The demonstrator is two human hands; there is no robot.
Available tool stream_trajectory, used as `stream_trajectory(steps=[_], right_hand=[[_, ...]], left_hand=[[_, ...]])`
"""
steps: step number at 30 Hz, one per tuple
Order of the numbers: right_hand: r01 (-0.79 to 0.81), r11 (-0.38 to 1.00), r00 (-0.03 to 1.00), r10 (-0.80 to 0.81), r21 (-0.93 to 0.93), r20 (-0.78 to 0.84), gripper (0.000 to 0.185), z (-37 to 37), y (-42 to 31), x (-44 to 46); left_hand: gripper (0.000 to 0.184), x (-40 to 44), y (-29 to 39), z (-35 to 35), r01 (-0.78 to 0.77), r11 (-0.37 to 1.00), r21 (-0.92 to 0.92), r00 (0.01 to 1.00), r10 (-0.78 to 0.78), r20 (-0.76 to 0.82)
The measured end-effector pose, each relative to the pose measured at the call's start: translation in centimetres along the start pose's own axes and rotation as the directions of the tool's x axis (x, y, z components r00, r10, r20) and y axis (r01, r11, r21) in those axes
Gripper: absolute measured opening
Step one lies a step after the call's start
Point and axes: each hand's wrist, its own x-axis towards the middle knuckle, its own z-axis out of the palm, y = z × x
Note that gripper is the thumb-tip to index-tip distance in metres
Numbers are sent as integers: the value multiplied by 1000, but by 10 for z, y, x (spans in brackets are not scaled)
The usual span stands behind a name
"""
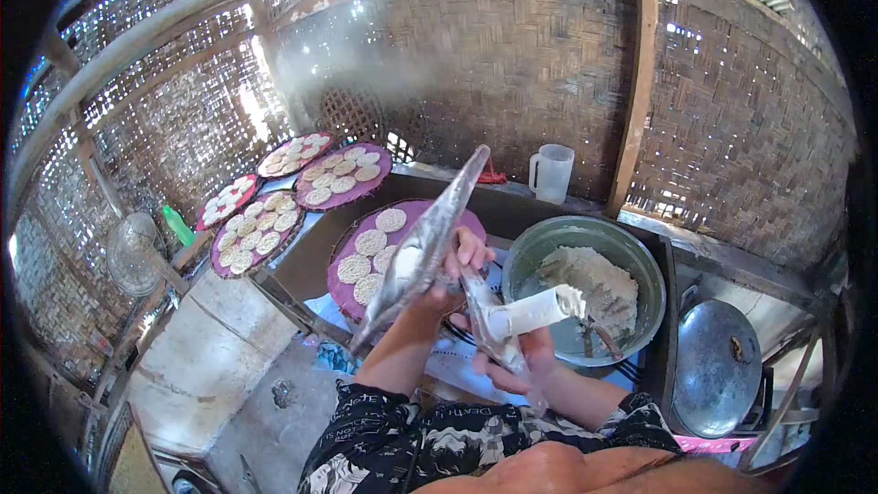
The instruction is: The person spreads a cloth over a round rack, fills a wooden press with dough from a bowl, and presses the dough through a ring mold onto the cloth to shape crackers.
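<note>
My left hand (467, 252) is closed around a long, dough-smeared wooden handle (428, 236), which tilts up and away over the tray. In my right hand (532, 368) is a second smeared wooden handle (482, 306) with a white tube (530, 313) fixed across it. Pale dough (572, 302) shows at the tube's outer end, pointing right toward the basin. The two handled pieces are apart, though the second handle's upper end lies close by my left fingers. Behind them a round purple-lined tray (346, 267) carries several flat, coiled dough discs (370, 242), partly hidden by the left handle.
To the right, a large metal basin (651, 265) holds pale dough (594, 288) and a wooden-handled tool (605, 340). A clear jug (551, 174) stands behind it. Further right is a domed metal lid (718, 370). More disc-covered trays (343, 174) and a green bottle (178, 225) are at left.
</note>
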Motion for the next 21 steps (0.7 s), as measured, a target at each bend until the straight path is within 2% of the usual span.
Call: stream_trajectory(steps=[2, 3, 5, 6, 7, 10, 13, 14, 17, 18, 21], right_hand=[[4, 998, 1000, -3, -69, 15, 83, -18, -11, -6], [108, 989, 989, -117, -104, -90, 79, -3, -15, -6], [272, 932, 895, -337, -240, -294, 73, 28, -24, -5], [206, 918, 913, -305, -340, -270, 72, 18, -34, -9], [139, 890, 930, -268, -434, -252, 71, 5, -43, -14], [64, 744, 846, -394, -665, -360, 72, 1, -46, -3], [-30, 495, 711, -600, -869, -366, 74, 17, -37, 15], [-18, 486, 731, -589, -874, -343, 79, 21, -38, 17], [57, 228, 747, -656, -972, -110, 79, 26, -32, 30], [7, 46, 759, -651, -999, -25, 79, 23, -32, 33], [-58, -453, 808, -545, -890, 225, 79, 22, -36, 43]], left_hand=[[42, -18, 20, -4, 206, 926, 315, 978, -186, -94], [45, -26, 29, -6, 285, 843, 457, 958, -255, -127], [50, -39, 38, -8, 362, 653, 665, 925, -338, -172], [53, -44, 38, -9, 376, 550, 746, 912, -362, -193], [56, -49, 40, -9, 379, 454, 806, 902, -375, -213], [41, -49, 48, 0, 430, 163, 888, 853, -394, -341], [36, -46, 57, -7, 377, -102, 921, 808, -449, -381], [35, -45, 61, -8, 329, -139, 934, 836, -416, -357], [34, -50, 63, -25, 318, -162, 934, 838, -413, -357], [30, -48, 64, -24, 273, -215, 938, 851, -400, -340], [32, -52, 68, -35, 207, -135, 969, 920, -310, -239]])
